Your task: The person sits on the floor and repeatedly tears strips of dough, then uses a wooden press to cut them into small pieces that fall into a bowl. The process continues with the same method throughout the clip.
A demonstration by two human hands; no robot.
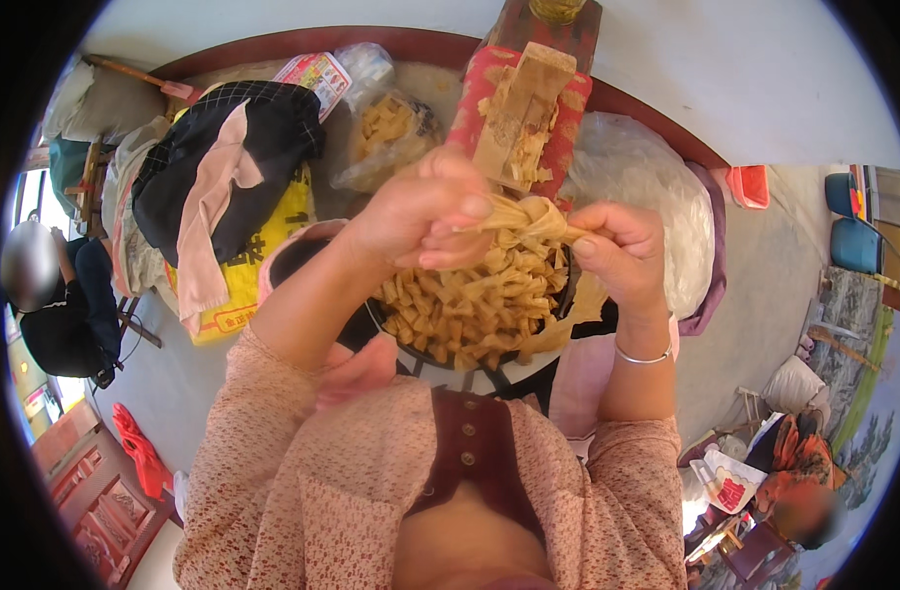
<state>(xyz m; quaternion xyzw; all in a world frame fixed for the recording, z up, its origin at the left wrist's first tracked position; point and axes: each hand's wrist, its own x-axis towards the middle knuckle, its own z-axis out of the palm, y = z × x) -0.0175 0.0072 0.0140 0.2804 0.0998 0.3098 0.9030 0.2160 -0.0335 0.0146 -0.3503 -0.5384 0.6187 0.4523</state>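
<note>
Between my two raised hands stretches a tan strip (531, 218) that looks like bean curd skin, twisted into a loose knot at its middle. My left hand (438, 210) is closed on one end, fingers curled in. On the other end, my right hand (622, 242) pinches with thumb and fingers; a bracelet circles that wrist. Below them, a round dark-rimmed pan holds a heap of small knotted bean curd pieces (460, 307). A flat loose sheet (575, 317) of the same tan material lies at the pan's right side, under my right hand.
Beyond the pan, a wooden board (509, 118) with tan scraps lies on a red patterned cushion (467, 103). A clear bag (396, 128) of yellowish pieces stands left of it, a large plastic bag (652, 187) right. Dark cloth (234, 162) lies farther left. Two people sit at the sides.
</note>
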